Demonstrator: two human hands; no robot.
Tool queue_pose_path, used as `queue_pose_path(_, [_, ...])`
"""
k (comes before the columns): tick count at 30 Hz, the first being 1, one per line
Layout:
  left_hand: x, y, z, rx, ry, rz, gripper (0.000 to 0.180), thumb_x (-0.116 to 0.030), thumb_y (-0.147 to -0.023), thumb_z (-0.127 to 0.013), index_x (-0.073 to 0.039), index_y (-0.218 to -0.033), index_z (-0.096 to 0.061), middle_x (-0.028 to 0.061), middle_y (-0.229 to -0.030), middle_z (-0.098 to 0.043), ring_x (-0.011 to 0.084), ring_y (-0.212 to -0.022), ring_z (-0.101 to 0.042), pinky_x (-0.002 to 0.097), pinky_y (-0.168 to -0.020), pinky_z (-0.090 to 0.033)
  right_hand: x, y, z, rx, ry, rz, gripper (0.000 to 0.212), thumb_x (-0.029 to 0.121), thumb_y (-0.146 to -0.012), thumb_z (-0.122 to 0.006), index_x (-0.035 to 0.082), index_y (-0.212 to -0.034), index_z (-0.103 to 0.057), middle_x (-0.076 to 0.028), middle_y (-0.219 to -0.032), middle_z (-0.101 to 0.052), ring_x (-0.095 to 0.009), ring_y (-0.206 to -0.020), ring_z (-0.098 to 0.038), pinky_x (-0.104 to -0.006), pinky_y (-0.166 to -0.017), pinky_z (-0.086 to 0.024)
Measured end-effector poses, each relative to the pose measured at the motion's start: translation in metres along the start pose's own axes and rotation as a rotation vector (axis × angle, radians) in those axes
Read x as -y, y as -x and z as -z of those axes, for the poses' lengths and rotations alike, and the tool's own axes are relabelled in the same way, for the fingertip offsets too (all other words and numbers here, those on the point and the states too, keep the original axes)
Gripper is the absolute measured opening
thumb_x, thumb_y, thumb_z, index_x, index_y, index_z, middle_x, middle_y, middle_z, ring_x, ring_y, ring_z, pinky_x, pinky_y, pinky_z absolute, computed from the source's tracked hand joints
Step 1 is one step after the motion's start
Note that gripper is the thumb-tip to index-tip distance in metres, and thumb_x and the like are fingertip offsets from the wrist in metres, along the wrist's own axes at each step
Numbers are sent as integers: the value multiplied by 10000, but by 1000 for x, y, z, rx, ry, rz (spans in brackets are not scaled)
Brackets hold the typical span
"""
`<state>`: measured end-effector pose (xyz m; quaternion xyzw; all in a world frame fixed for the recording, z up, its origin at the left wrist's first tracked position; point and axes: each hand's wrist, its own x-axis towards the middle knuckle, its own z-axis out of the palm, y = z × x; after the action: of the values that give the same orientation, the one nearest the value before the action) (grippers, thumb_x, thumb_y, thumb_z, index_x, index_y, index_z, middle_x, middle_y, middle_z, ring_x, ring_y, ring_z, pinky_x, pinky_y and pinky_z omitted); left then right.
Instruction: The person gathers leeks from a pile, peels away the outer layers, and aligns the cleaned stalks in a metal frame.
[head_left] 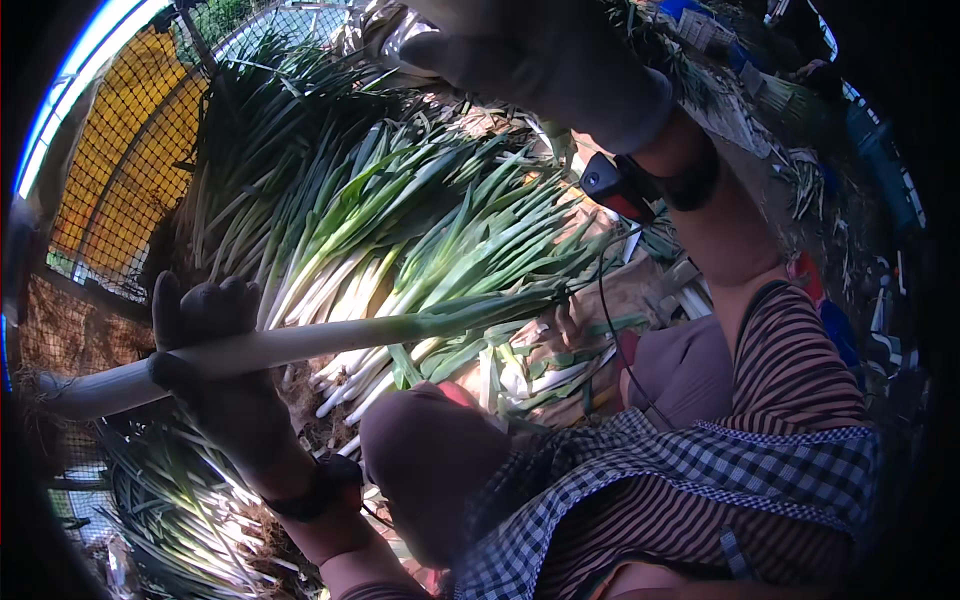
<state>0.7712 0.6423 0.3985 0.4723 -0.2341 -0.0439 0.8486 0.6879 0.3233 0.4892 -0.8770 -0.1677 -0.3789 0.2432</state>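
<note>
My left hand (235, 408), in a dark work glove, grips a long leek (310, 342) around its thick white stalk. The leek lies nearly level across the view, its roots at the far left and its green leaves to the right, over my lap side of the pile. My right hand (545, 75), gloved too, is raised at the top, away from this leek. Its fingers are shadowed and partly cut off by the upper edge, so their grip is unclear. Beneath and beyond the hands lies a big pile of leeks (350, 230), white ends toward me.
More leeks (190, 500) lie at the lower left. A net fence (120, 150) with yellow behind it stands at the left. Trimmed leaves and stalks (530, 375) litter the ground by my knees. Crates (705, 32) and scattered leeks (800, 180) are farther off at the right.
</note>
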Motion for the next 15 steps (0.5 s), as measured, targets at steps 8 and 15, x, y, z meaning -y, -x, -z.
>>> queue_pose_path(8, [-22, 13, -156, 280, -107, -64, 877, -618, -932, -462, 30, -1482, -243, 254, -1408, -446, 388, -1305, -457, 530, -1097, -356, 23, 104, 24, 62, -200, -155, 415, 394, -822, -752, 48, -904, -540, -160, -683, -591, -375, -655, -632, -422, -565, -486])
queue_pose_path(15, [-3, 56, -212, 434, -7, 92, 883, -527, -931, -549, 47, -1483, -167, 287, -1470, -342, 436, -1341, -400, 556, -1108, -342, 60, 168, 15, 276, -712, -497, 439, 393, -876, -701, 15, -1046, -555, -163, -825, -628, -286, -800, -643, -383, -715, -487])
